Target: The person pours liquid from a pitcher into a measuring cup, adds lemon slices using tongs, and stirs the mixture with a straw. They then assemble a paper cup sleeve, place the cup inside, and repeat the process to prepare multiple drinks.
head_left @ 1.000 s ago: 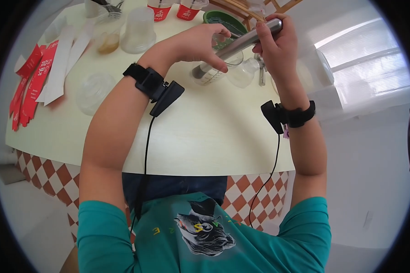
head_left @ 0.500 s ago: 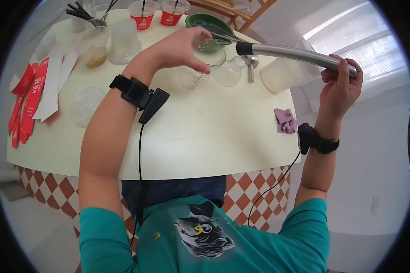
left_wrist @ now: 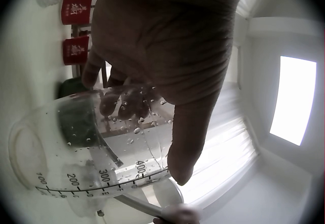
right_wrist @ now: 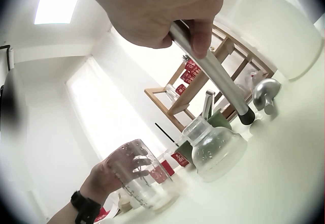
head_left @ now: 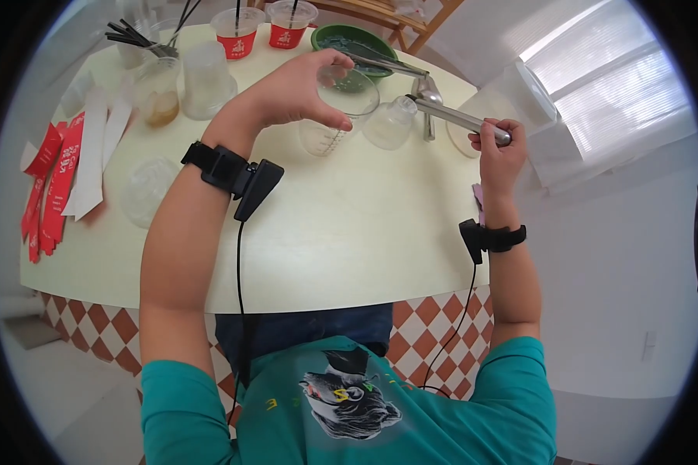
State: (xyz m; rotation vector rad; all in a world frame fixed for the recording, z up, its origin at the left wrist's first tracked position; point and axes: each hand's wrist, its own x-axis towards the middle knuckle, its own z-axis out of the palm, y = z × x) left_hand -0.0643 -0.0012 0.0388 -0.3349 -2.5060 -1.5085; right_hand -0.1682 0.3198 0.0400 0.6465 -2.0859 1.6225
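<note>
My left hand [head_left: 287,97] grips a clear measuring cup [left_wrist: 117,137] near its rim, thumb on the near side and fingers on the far side. Drops cling inside the cup, and number marks run along its wall. With my right hand [head_left: 502,159] I hold a steel muddler [right_wrist: 221,79] by its upper end. It slants down to a black tip, close over the table in the right wrist view. Beside that tip are a clear narrow-necked dome-shaped vessel [right_wrist: 221,153] and a shiny metal scoop [right_wrist: 266,93].
Behind the cup sits a green basin [head_left: 329,36] with metal tongs [head_left: 388,63] across its rim. Two red-sleeved cups [head_left: 234,45] stand further left. A translucent tub [right_wrist: 284,31] is at the right. Red paper strips [head_left: 63,174], clear containers [head_left: 203,81] and dark straws [head_left: 136,35] occupy the left side.
The muddler has come out of the measuring cup, swung out to the right, then come back in with its tip lowered beside the scoop. My left hand keeps its hold on the cup.
</note>
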